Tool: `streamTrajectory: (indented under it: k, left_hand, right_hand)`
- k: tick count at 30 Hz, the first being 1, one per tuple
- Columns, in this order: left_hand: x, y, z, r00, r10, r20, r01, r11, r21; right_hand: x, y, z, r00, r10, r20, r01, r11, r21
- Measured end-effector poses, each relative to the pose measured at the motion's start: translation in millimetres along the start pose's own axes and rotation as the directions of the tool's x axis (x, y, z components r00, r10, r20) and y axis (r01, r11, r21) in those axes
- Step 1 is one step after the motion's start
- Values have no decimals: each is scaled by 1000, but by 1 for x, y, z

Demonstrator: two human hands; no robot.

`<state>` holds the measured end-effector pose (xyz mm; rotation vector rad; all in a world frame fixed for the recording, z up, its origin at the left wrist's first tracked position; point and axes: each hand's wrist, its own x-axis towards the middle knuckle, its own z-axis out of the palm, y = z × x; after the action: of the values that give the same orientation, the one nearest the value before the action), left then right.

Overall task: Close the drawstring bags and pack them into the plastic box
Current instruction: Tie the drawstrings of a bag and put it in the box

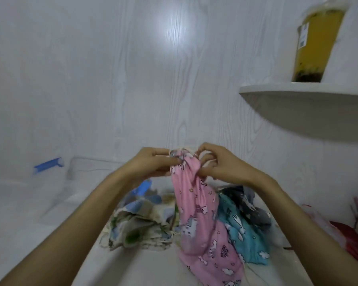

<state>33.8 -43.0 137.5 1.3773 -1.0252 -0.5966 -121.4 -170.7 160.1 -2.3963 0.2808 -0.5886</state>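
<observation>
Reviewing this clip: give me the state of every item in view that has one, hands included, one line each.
Pink bag: held up by its gathered mouth, body hanging.
Left hand: pinches the mouth's left side.
Right hand: pinches the mouth's right side.
Teal bag: lying on the table, untouched.
Grey bag: lying behind the teal one.
Patchwork bags: lying in a heap.
Plastic box: behind the left arm; contents unclear.
Drink cup: upright on the shelf, filled.

cup (313, 42) on shelf (310, 93), bags (242, 230) below

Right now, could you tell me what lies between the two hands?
In the head view, the gathered top of the pink bag lies between the left hand and right hand; both pinch it.
</observation>
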Motion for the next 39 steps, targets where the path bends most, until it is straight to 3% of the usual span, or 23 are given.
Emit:
streamTrajectory:
  k: [5,7,9,12,16,20,23,25,27,29,32,34,37,39]
  left_hand:
    - [4,43,-37,1000,4,-21,-6,996,-89]
    - [8,61,-54,998,10,-65,-19,989,-145]
    - [13,75,-63,996,-7,-92,-12,979,-201]
    - [21,89,-81,985,3,-172,-43,973,-227]
    - [25,93,-102,964,22,-264,-89,965,-248]
    - [22,82,-108,933,186,-307,-216,974,-68]
    - [24,55,-123,838,324,-439,-247,943,223]
    - [24,23,-136,814,331,-478,-84,880,467]
    - [17,-12,-143,880,217,-423,154,712,685]
    - [12,-40,-149,939,48,-340,270,511,816]
    - [13,-55,-147,968,-109,-227,251,346,904]
    - [20,-60,-144,961,-187,-203,251,288,924]
    - [26,-67,-139,907,-363,-213,341,340,876]
    - [26,-63,-137,877,-422,-232,384,324,864]
  right_hand:
    - [38,-31,13,973,-1,232,-44,981,189]
    - [54,-39,31,970,-10,241,-58,960,274]
    - [67,-44,46,987,-30,156,-25,942,336]
    - [94,-59,68,986,-108,-127,146,930,336]
    - [129,-78,87,905,-73,-420,216,928,304]
    - [157,-90,98,812,10,-584,212,926,311]
    - [157,-76,116,923,-63,-381,188,934,303]
    - [151,-51,133,986,-109,-126,128,979,160]
    - [144,-22,147,997,-63,38,66,994,-82]
    - [138,1,154,991,4,136,34,960,-277]
    - [132,16,159,982,78,174,-22,951,-307]
    - [132,19,161,972,115,205,-34,933,-359]
    - [134,15,164,946,161,280,-5,875,-485]
    - [132,12,157,941,152,303,-2,896,-445]
